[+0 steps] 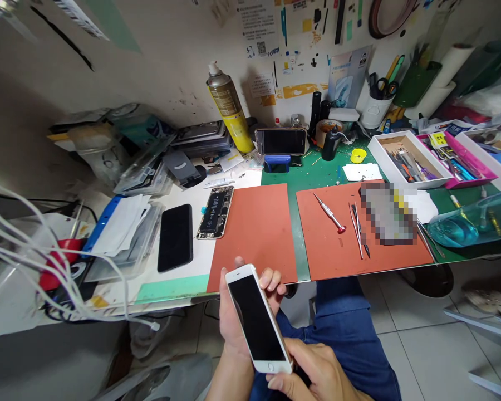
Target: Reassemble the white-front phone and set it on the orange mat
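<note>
A white smartphone [256, 317] with a dark screen is tilted in front of me, off the table's front edge. My left hand [232, 326] is closed round its back and sides, with the fingertips curling over the right edge. At the phone's lower right corner, the thumb and forefinger of my right hand [317, 365] grip the bottom end. Whether a small item is also between those fingers is hidden. On the table beyond lie an opened phone [215, 213] with its battery showing and a black phone [175, 238] lying flat.
Two orange mats [259, 234] lie on the table. The right one carries a screwdriver [329, 213], tweezers [356, 231] and a blurred-out object [388, 214]. A spray can [230, 108] leans at the back. White cables [62, 273] hang at left; a blue-liquid bottle [455, 231] lies right.
</note>
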{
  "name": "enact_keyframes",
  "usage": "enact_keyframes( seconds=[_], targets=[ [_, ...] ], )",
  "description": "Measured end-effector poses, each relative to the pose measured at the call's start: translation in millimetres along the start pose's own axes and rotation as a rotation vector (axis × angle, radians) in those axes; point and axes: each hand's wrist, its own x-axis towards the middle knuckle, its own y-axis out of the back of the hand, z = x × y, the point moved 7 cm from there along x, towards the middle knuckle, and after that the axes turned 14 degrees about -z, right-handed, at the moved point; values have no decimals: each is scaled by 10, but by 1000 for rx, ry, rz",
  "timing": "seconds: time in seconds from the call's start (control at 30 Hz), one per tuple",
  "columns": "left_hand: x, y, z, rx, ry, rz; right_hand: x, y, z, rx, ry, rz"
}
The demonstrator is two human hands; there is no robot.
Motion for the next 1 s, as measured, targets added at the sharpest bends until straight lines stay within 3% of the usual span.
enact_keyframes(
  seconds=[0.13,0.6,0.83,1.0],
  targets=[
    [-2,17,2,-13,-1,-23,9,18,-82,-62,101,65],
    [-13,165,-15,-19,-36,-3,48,-72,-210,-248,175,9],
    [-21,124,18,61,3,23,17,5,-196,-160,131,60],
    [-124,45,60,292,30,86,-39,139,-119,35,21,110]
  ],
)
